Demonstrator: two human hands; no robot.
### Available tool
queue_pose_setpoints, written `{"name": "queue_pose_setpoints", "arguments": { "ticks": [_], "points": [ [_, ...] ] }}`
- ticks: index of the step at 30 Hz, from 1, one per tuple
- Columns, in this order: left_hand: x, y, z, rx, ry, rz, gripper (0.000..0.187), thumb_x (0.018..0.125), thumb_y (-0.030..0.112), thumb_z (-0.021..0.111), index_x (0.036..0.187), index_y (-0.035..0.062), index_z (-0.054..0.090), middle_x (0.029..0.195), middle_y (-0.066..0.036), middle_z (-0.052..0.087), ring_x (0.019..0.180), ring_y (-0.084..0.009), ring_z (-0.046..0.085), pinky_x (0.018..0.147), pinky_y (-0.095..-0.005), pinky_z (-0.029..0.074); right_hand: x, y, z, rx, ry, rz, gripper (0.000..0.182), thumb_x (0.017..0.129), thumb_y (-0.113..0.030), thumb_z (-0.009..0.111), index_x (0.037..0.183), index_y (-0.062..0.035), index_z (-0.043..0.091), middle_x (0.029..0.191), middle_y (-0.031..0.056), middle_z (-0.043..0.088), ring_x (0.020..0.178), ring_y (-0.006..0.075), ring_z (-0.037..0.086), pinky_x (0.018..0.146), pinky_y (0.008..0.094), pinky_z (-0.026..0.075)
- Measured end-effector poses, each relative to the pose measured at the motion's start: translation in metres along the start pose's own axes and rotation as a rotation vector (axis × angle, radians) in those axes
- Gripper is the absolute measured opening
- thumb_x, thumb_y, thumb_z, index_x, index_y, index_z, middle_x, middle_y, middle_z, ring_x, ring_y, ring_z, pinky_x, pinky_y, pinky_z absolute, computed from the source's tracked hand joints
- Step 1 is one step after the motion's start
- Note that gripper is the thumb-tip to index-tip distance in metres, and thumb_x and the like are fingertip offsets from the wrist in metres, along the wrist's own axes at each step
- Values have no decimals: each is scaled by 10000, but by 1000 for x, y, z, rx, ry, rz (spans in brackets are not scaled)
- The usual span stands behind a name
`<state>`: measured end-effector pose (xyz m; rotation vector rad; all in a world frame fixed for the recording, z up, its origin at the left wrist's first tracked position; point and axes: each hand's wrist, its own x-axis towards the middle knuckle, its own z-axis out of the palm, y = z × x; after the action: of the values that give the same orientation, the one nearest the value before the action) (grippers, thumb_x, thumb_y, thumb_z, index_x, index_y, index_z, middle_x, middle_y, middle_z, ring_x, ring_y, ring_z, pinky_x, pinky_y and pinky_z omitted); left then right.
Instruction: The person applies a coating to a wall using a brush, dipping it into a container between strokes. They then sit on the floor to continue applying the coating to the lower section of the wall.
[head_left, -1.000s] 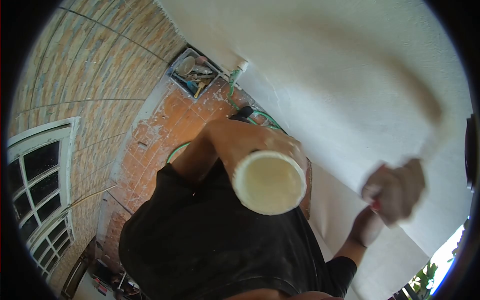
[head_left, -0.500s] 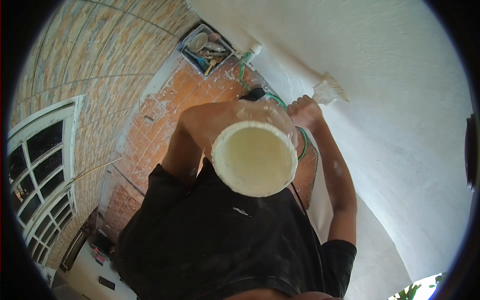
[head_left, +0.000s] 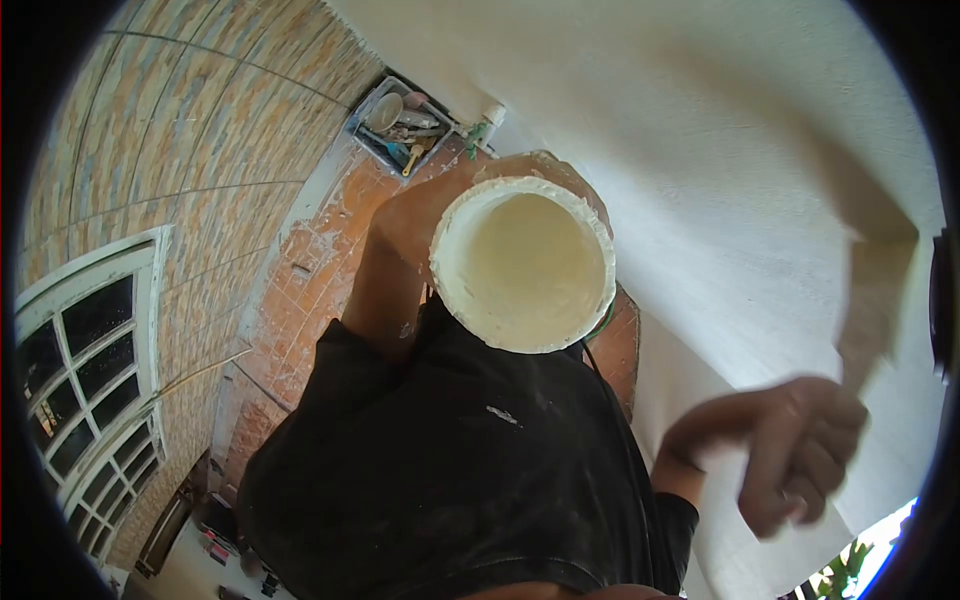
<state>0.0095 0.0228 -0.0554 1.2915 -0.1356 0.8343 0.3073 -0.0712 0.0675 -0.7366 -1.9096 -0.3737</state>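
My left hand is wrapped around a white bucket in front of my chest, its fingers partly hidden behind the rim. Pale cream paint lies inside, and dried smears crust the rim. At the right, my right hand is closed in a fist around a wide paintbrush, its handle hidden in the grip. The brush is blurred by motion, its head up close to the white wall. Off-white splashes mark my left hand and forearm.
A crate of tools stands in the corner by a white pipe. A green hose runs along the paint-splashed tile floor. On the left are a stone-clad wall and a white-framed window.
My right hand has swept the brush from the wall's lower middle out to the far right, raising it. The bucket has shifted slightly up in view, still in my left hand.
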Motion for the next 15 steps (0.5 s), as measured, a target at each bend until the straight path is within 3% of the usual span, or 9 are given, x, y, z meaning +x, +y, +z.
{"name": "queue_pose_setpoints", "arguments": {
  "ticks": [2,4,5,7,9,11,12,13,15],
  "points": [
    [1,-2,-3,-8,12,-10,599,713,418,681,1105,6,493,1065,-214,520,1013,-321,502,841,-420,399,-27,27,41,166,316,-252,253,876,-320,464,717,-123,481,603,24,533,395,68,429,369,210,349],
    [3,0,-9,-10,22,-13,595,717,417,676,1105,5,492,1065,-216,519,1010,-321,502,840,-421,400,-34,13,92,172,149,116,167,674,-46,472,508,-50,460,464,50,444,415,170,431,409,297,350],
    [3,2,-11,-16,29,-19,593,719,417,673,1104,4,491,1066,-216,519,1009,-321,502,840,-421,401,-54,14,103,149,154,134,285,732,-68,444,451,-80,402,448,57,430,372,192,395,421,314,385],
    [2,5,-18,-26,48,-31,589,723,416,667,1104,3,490,1066,-218,518,1006,-322,502,839,-421,402,-95,10,134,179,261,263,257,696,-35,436,443,-31,393,450,79,418,369,201,367,411,299,341],
    [5,8,-18,-12,51,-43,586,726,415,662,1103,1,489,1067,-219,517,1004,-322,503,839,-421,403,-150,9,170,206,291,561,189,645,6,459,474,-7,378,445,49,374,379,151,337,389,289,291],
    [5,10,-19,-6,54,-60,582,730,414,657,1103,0,488,1067,-220,516,1001,-322,503,838,-421,404,-237,12,194,63,227,1216,204,659,8,466,485,5,360,454,32,339,424,101,329,396,273,263],
    [7,11,-20,-5,54,-67,580,732,414,654,1102,-1,487,1067,-221,515,1000,-322,503,838,-421,405,-274,12,187,169,371,1291,208,668,9,469,489,12,362,462,18,328,441,82,315,399,269,239],
    [9,13,-21,4,42,-77,579,734,413,651,1102,-1,487,1067,-222,515,999,-322,504,837,-422,405,-290,20,189,286,536,1334,212,676,10,471,494,19,364,470,5,316,459,63,302,402,264,215],
    [16,8,-16,-17,28,-109,575,738,413,646,1102,-3,486,1068,-223,514,996,-323,504,837,-422,406,-207,29,162,47,541,942,202,692,-14,489,513,8,397,493,8,354,470,77,342,413,255,257]
  ]
}}
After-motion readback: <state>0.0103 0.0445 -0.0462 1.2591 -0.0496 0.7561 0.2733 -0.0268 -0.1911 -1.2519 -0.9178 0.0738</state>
